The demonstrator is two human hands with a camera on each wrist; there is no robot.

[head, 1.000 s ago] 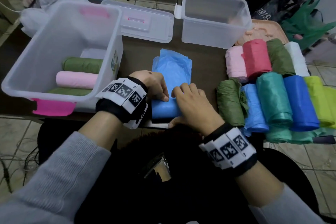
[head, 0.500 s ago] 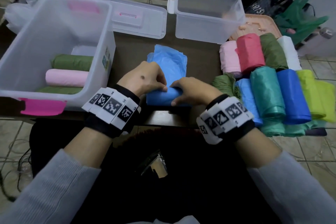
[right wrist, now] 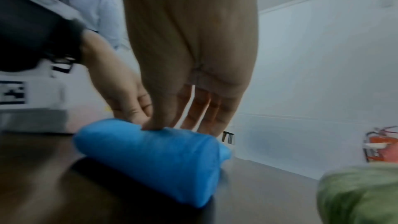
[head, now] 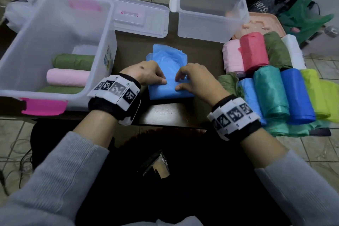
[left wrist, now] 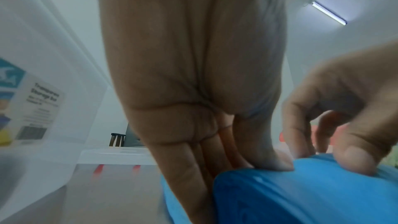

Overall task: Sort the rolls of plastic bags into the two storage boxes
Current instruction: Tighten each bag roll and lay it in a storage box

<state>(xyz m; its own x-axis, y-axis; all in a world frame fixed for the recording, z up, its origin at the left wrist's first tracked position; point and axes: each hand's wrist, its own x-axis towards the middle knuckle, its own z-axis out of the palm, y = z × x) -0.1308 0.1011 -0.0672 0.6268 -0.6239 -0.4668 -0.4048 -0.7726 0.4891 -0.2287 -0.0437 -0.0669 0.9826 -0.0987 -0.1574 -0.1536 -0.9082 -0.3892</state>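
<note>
A light blue roll of bags (head: 170,91) lies across the dark table (head: 170,113) near its front edge, its loose tail (head: 167,55) spread out behind it. My left hand (head: 156,79) grips the roll's left part, thumb on top and fingers curled down behind it (left wrist: 232,168). My right hand (head: 183,80) grips the right part the same way (right wrist: 178,123). The big clear box (head: 23,71) on the left holds two olive green rolls (head: 73,61) and a pink roll (head: 67,77). The smaller clear box (head: 211,24) at the back is empty.
A pile of several rolls lies at the right: pink (head: 233,57), red (head: 254,51), teal (head: 269,91), dark blue (head: 297,97), lime (head: 315,91), with an olive roll (head: 229,82) nearest my right hand. A clear lid (head: 139,16) lies between the boxes.
Both hands have gone from lying flatter on the blue roll to curling round it, and have rolled it further onto its tail, which is shorter now.
</note>
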